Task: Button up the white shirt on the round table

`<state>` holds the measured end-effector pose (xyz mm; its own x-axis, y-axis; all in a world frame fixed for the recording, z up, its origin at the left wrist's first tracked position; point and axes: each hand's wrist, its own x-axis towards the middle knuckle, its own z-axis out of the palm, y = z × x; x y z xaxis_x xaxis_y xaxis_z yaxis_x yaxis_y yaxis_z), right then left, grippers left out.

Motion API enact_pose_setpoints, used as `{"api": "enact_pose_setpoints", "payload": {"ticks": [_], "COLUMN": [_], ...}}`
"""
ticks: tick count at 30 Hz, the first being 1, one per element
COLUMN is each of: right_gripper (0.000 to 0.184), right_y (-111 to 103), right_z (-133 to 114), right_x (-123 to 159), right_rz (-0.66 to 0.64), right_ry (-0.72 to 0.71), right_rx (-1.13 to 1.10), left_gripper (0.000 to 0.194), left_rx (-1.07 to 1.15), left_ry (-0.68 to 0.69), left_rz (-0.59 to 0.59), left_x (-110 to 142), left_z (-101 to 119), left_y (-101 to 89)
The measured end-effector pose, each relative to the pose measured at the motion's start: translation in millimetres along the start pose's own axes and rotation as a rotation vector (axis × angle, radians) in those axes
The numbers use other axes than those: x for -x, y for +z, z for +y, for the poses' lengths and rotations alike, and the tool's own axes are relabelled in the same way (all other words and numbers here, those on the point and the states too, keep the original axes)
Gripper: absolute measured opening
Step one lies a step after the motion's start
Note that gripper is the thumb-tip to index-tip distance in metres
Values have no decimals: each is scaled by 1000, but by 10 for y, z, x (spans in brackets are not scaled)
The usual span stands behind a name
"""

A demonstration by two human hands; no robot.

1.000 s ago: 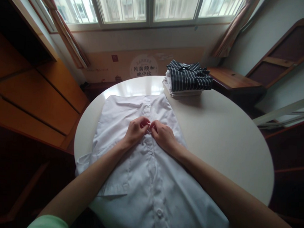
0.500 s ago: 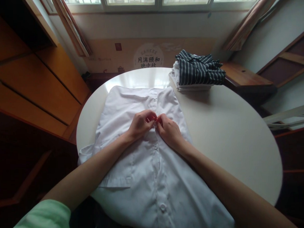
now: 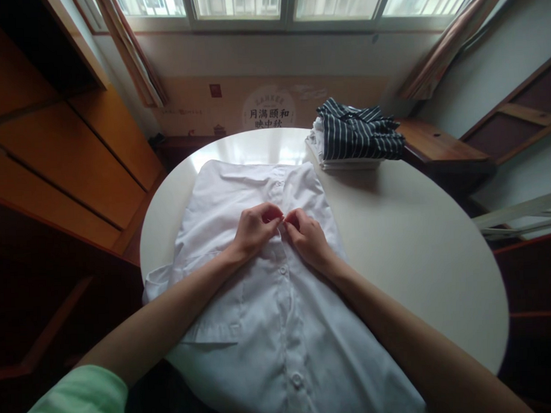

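A white button-up shirt point(image 3: 261, 303) lies spread over the table, its lower part hanging past the near edge toward me. Its button placket runs down the middle, with a button point(image 3: 282, 271) below my hands and another button point(image 3: 296, 380) closer to me. My left hand point(image 3: 257, 229) pinches the placket from the left, thumb against fingers. From the other side my right hand point(image 3: 307, 234) pinches the same strip, and the fingertips of both hands nearly meet. The button between the fingertips is mostly hidden.
The round white table point(image 3: 421, 249) carries a pile of folded clothes at its far right, topped by a black-and-white striped garment point(image 3: 361, 131). Behind it stands a wooden bench point(image 3: 440, 143). Orange cabinets point(image 3: 66, 153) are at the left, and a window point(image 3: 236, 4) is beyond.
The view has tilted up slightly, so everything sits a little lower. Both hands stay at the same spot on the placket, with only small finger movements.
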<state>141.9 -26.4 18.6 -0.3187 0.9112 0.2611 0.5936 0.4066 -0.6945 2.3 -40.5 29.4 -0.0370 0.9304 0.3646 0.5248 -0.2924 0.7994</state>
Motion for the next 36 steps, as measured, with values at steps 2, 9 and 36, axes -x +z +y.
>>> {"api": "enact_pose_setpoints", "payload": {"ticks": [2,9,36], "right_gripper": [8,9,13], "right_y": [2,-10,-40], "right_z": [0,-25,-17], "right_x": [-1,2,2], "right_rz": [2,8,72], "right_ry": [5,29,-35], "right_rx": [-5,-3,-109], "left_gripper": [10,11,15], "left_rx": [30,116,30], "left_ry": [-16,-9,-47], "left_rz": [1,-8,-73], "left_x": [-1,15,19], "left_z": [-1,-5,-50], "left_y": [3,23,-10]}}
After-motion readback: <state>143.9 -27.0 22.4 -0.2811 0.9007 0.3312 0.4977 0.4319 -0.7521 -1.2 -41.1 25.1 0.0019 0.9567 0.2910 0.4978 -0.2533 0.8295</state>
